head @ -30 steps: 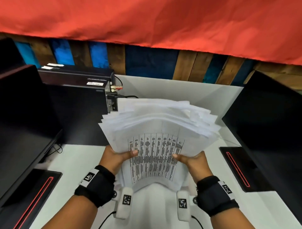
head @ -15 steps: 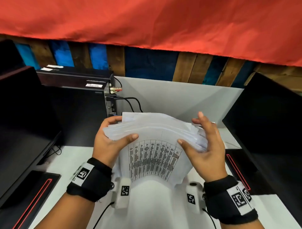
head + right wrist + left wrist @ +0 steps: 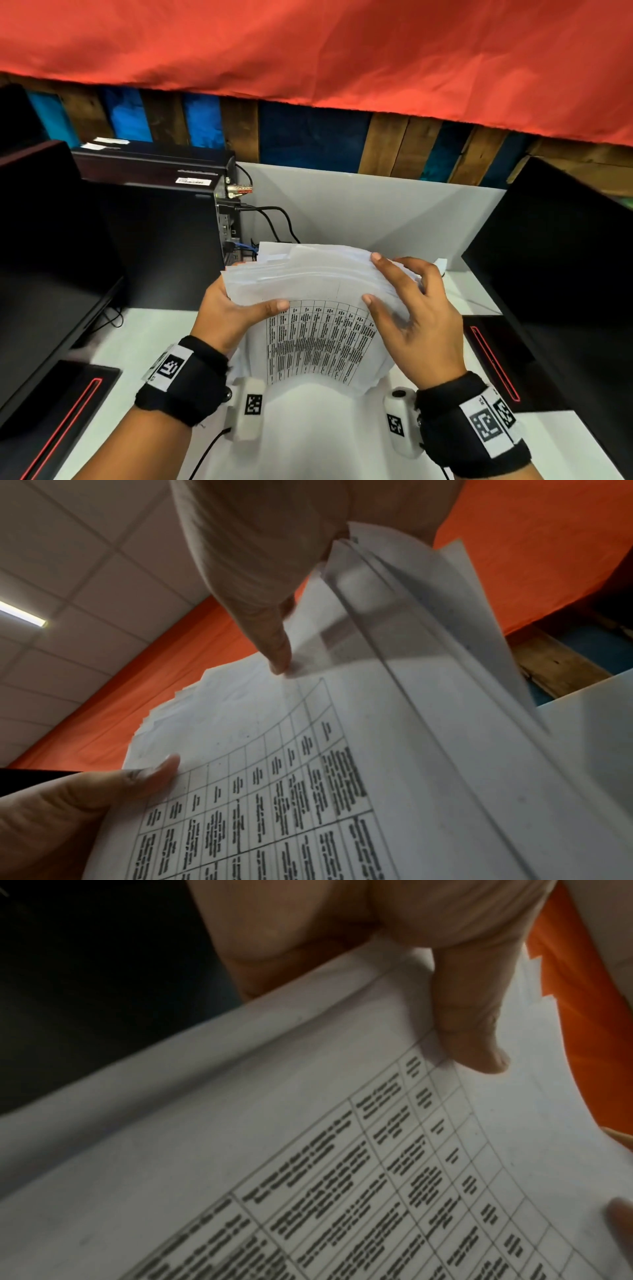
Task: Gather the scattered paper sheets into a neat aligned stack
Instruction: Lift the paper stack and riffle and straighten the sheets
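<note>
Both hands hold the paper sheets (image 3: 318, 308) up on edge above the white worktop (image 3: 137, 342), printed table facing the person. Left hand (image 3: 233, 308) grip closed on the left edge: thumb across the front, fingers behind. Right hand (image 3: 407, 315) grip looser, thumb on the front sheet, index finger over the top right corner, sheets fanned there and uneven. Black monitors (image 3: 561, 274) flank both sides.
</note>
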`<state>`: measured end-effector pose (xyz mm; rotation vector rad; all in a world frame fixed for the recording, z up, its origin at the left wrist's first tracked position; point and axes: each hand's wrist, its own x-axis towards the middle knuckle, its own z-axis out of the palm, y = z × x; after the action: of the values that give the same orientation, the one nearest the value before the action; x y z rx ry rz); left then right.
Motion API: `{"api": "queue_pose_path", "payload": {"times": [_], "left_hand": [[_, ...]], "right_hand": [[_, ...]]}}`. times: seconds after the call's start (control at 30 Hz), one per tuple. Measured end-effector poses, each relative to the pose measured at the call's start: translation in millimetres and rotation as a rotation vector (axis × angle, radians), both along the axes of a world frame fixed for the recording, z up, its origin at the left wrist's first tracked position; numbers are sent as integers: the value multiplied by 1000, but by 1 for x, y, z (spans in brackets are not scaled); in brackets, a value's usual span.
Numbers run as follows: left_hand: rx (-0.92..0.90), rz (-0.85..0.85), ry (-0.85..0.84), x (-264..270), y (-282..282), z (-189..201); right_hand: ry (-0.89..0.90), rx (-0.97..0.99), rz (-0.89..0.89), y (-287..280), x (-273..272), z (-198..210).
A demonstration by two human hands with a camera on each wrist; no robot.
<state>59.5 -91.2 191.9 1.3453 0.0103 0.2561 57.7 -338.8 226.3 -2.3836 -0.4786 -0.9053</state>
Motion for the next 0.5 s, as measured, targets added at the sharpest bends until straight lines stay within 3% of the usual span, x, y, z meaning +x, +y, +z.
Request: {"api": "queue_pose_path", "payload": {"times": [0.27, 0.5], "left_hand": [[4, -5, 35, 0, 0, -6], [0, -13, 0, -2, -3, -6]], "right_hand": [[8, -256, -162, 27, -6, 20], [109, -357, -39, 70, -12, 26]]}}
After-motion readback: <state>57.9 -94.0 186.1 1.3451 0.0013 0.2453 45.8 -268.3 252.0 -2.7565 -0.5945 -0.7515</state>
